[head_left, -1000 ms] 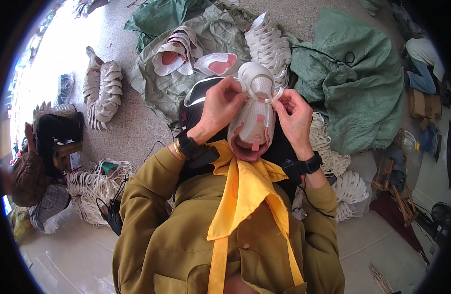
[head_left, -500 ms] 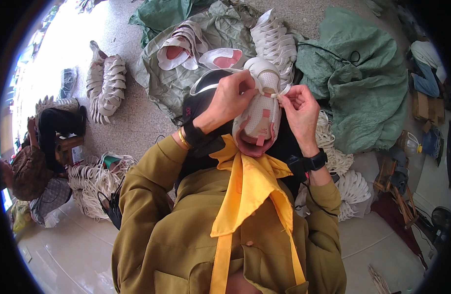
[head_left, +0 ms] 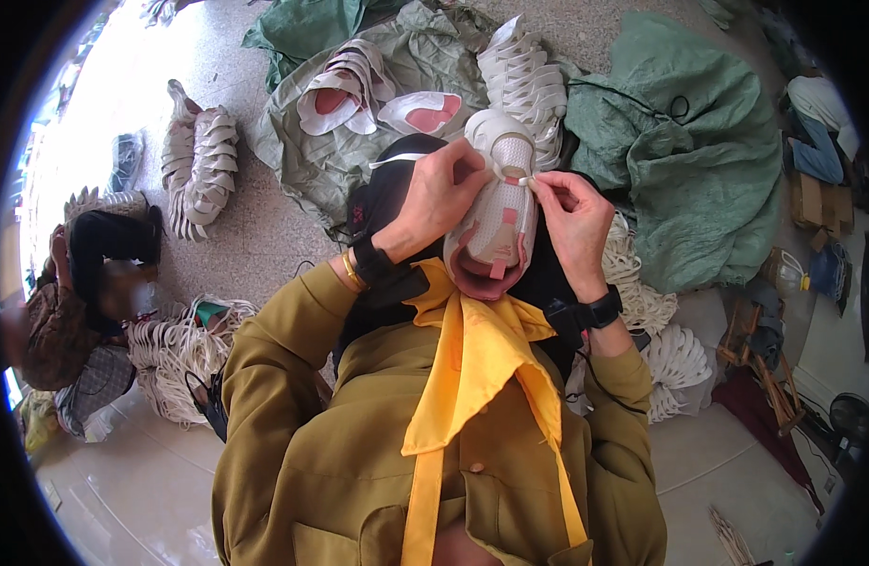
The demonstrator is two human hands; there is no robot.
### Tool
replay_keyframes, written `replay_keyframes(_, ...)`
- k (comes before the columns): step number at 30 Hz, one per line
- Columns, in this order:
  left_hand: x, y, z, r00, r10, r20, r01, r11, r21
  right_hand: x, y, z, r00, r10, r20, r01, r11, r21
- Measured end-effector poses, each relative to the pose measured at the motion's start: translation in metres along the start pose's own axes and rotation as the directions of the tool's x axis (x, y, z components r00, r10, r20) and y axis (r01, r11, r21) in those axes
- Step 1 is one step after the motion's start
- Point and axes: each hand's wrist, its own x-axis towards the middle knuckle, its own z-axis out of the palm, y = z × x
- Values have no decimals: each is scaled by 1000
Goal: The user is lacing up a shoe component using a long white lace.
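Observation:
A white and pink shoe upper (head_left: 488, 224) lies on my dark-clad lap, toe pointing away and pink-lined heel opening near me. My left hand (head_left: 436, 196) is closed in a pinch at the left side of its lacing area. From behind that hand a white shoelace (head_left: 397, 161) sticks out to the left. On the other side, my right hand (head_left: 578, 226) pinches a bit of lace by the right eyelet edge. A short stretch of lace crosses the tongue between both hands. The left fingertips are partly hidden.
Beyond my lap, stacked shoe uppers (head_left: 521, 80) and a loose white-pink upper (head_left: 420, 112) lie on a green sheet (head_left: 288, 141). A bulging green sack (head_left: 685, 160) stands right. Bundled white laces (head_left: 184, 358) are at left, near a seated person (head_left: 62, 325). More lace bundles (head_left: 675, 368) lie right.
My right hand has drawn slightly left, closer to the shoe's tongue, and the lace there shows less. The loose lace loop left of my left hand has become shorter.

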Motion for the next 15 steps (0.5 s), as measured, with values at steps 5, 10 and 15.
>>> replay_keyframes(5,-4,7,4,998,13,-62,-14,1000,-17,-2,-21,-9,990,-67,122,79,992,-100)
replay_keyframes(10,-7,11,5,992,76,-101,-71,996,46,1,-32,-12,973,-112,199,155,964,-216)
replay_keyframes(15,-7,14,3,989,117,-93,-109,990,91,4,-30,-5,976,-81,200,132,957,-257)
